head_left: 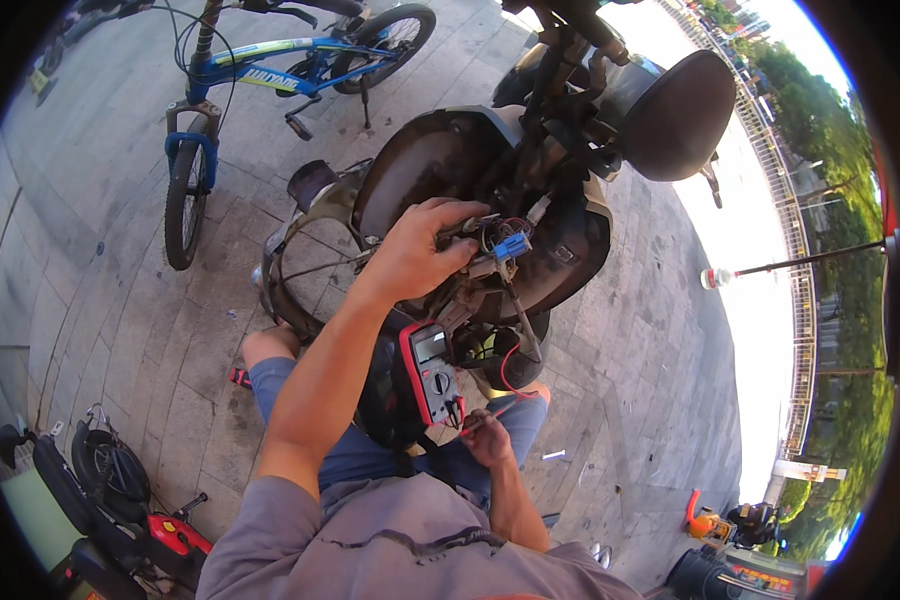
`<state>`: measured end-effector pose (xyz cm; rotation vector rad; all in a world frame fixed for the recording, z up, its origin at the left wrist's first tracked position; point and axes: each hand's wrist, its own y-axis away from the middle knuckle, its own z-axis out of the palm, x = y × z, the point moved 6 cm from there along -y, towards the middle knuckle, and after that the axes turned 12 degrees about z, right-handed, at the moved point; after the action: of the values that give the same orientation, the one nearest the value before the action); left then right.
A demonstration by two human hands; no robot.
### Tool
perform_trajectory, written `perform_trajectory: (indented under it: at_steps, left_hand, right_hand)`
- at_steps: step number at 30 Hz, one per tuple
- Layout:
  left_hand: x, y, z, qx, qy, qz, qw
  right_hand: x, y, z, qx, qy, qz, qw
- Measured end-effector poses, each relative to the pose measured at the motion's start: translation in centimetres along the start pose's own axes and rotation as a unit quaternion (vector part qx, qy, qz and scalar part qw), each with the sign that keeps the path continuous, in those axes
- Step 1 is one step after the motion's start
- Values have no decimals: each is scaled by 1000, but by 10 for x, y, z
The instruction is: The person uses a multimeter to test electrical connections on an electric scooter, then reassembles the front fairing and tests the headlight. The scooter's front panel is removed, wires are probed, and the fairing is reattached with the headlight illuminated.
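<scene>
My left hand (425, 245) reaches into the exposed front of a partly stripped scooter (560, 255). Its thumb and forefinger are apart beside a bundle of thin wires (492, 232), and its other fingers are mostly hidden. Just right of the fingertips is a blue connector (512, 247). Below this hand a red-and-grey multimeter (432, 375) leans against the dark bodywork, its dial and screen facing up. My right hand (488, 440), low by my knee, is closed around a red test probe (470, 431). A red test lead (505, 375) loops up toward the scooter.
A blue bicycle (270, 75) stands at the upper left. The scooter's mirror (678, 115) juts out at the upper right. A small white object (554, 456) lies on the paving (640, 400). Another black-and-red vehicle (120, 500) stands at the lower left.
</scene>
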<state>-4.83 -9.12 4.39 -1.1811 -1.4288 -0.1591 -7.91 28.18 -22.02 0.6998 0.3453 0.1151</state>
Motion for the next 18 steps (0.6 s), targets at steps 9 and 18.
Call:
perform_trajectory:
  at_steps: [9, 18]
  left_hand:
    - [-20, 1, 11, 10, 219, -58, 974]
    - [-25, 1, 10, -1, 209, -80, 975]
  right_hand:
    - [-29, 40, 107, -150, 107, -100, 978]
    - [-118, 65, 279, -338, 107, -251, 901]
